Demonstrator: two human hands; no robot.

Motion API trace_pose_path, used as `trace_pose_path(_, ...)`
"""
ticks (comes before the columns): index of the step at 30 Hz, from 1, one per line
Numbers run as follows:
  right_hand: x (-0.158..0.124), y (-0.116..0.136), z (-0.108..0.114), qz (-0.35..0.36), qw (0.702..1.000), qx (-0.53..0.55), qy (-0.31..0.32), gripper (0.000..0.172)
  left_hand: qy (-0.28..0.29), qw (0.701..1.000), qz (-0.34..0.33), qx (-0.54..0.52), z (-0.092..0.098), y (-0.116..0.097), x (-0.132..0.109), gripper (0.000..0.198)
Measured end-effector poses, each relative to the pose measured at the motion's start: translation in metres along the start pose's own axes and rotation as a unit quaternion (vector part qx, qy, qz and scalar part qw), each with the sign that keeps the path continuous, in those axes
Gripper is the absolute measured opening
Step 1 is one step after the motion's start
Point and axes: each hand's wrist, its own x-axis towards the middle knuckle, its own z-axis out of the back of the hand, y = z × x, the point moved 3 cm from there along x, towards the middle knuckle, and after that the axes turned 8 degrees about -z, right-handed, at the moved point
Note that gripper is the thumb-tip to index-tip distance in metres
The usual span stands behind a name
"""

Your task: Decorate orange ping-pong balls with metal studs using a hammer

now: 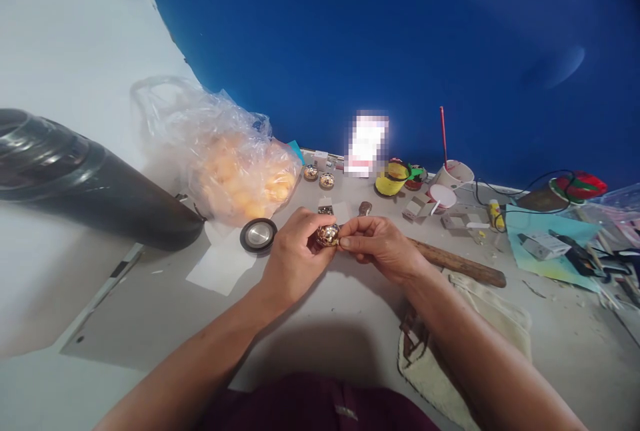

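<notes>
Both my hands meet over the middle of the grey table. Between them is a small round gold ornament with shiny studs. My left hand pinches it from the left with curled fingers. My right hand pinches it from the right with thumb and fingertips. Two similar round ornaments lie farther back on the table. A small brown piece lies just beyond my hands.
A clear plastic bag of orange balls sits at the back left beside a dark cylinder. A round black-rimmed lid, a wooden stick, a cloth, cups and tools on a teal sheet lie around.
</notes>
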Motion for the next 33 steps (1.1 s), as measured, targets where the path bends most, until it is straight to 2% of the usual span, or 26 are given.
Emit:
trace_pose_path(10, 0.003, -0.003, 0.002, 0.018, 0.999, -0.026, -0.014, 0.025, 0.008, 0.999, -0.017, 0.029, 0.000, -0.001, 0.000, 0.028)
trace_pose_path(17, 0.002, -0.002, -0.001, 0.020, 0.998, -0.044, -0.030, 0.028, 0.017, 1.000, -0.003, 0.025, -0.001, 0.000, -0.003, 0.033)
trace_pose_path(20, -0.001, 0.002, -0.002, 0.035, 0.994, -0.095, -0.049, 0.030, 0.017, 1.000, 0.024, 0.003, -0.001, 0.001, -0.003, 0.030)
trace_pose_path(23, -0.004, 0.006, -0.002, 0.053, 0.983, -0.160, -0.069, 0.031, 0.024, 0.993, 0.093, -0.063, -0.001, 0.004, -0.001, 0.027)
trace_pose_path(26, -0.003, 0.004, 0.000, 0.062, 0.987, -0.147, -0.030, 0.032, 0.051, 0.959, 0.205, -0.190, -0.004, 0.007, 0.000, 0.034)
trace_pose_path(29, 0.000, 0.002, 0.006, 0.067, 0.994, -0.087, 0.012, 0.037, 0.079, 0.896, 0.310, -0.308, -0.008, 0.008, 0.000, 0.041)
trace_pose_path(31, 0.001, 0.002, 0.012, 0.080, 0.994, -0.076, 0.003, 0.039, 0.087, 0.863, 0.344, -0.361, -0.009, 0.007, -0.001, 0.043)
trace_pose_path(33, 0.002, 0.003, 0.014, 0.088, 0.992, -0.087, -0.009, 0.037, 0.084, 0.839, 0.349, -0.408, -0.010, 0.006, 0.000, 0.043)
